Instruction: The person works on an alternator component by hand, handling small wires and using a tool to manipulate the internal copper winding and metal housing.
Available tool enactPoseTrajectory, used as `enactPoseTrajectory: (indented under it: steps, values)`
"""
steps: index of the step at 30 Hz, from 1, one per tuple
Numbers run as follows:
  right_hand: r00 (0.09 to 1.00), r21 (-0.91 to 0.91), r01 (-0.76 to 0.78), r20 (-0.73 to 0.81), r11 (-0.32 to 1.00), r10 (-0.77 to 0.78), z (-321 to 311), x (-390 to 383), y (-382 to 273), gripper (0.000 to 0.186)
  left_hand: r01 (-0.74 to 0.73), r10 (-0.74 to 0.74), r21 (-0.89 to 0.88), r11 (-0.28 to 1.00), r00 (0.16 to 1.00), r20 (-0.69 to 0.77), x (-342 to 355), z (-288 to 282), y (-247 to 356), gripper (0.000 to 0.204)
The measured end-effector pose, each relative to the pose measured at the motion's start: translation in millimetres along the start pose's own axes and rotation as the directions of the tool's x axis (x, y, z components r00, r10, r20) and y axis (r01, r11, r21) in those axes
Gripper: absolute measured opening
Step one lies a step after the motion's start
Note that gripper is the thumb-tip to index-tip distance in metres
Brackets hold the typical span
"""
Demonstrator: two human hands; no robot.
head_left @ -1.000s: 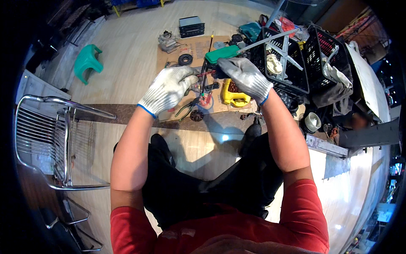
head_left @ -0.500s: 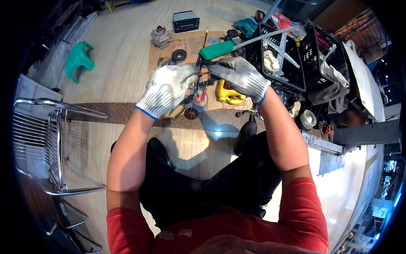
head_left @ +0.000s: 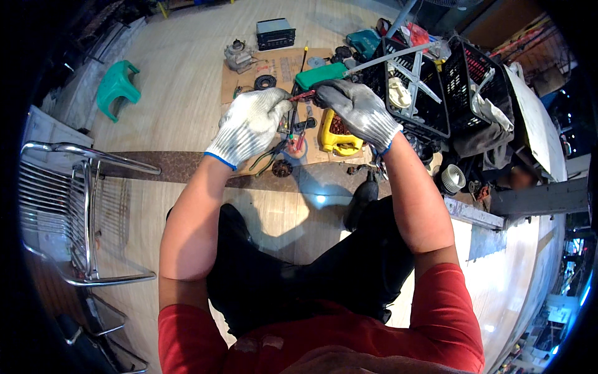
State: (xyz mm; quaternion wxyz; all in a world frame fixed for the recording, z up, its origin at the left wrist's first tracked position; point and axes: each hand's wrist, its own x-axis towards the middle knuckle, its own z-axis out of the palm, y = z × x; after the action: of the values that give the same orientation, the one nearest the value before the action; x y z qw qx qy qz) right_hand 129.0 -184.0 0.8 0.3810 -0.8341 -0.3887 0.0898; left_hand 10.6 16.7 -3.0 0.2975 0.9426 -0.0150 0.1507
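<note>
Flat brown cardboard (head_left: 283, 66) lies beneath the white-gloved left hand (head_left: 254, 121) and right hand (head_left: 360, 107), fingers pinched on one slender red piece (head_left: 303, 95); work looks unfinished.

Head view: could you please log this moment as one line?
left hand: holding thin red piece by left end; right hand: holding its right end; below: cardboard, yellow container
</note>
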Motion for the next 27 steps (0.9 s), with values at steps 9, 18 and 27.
enactPoseTrajectory:
  steps: [9,18,27]
  values:
    - [0.983,-0.335,0.153,-0.042,0.93,-0.177,12.5,-15.9,-15.6,0.028,0.148,-0.149,0.022,0.989,0.988,0.032,0.4,-1.2,10.0,0.031]
    - [0.949,-0.577,0.266,0.016,0.772,-0.315,10.1,-22.7,-26.0,0.022,0.008,-0.014,0.11,0.994,0.999,0.05,-0.5,14.2,4.7,0.027]
    - [0.895,-0.561,0.321,-0.084,0.763,-0.438,2.5,-13.6,-17.7,0.022,-0.089,0.074,0.337,0.937,0.996,0.057,0.8,16.0,5.1,0.023]
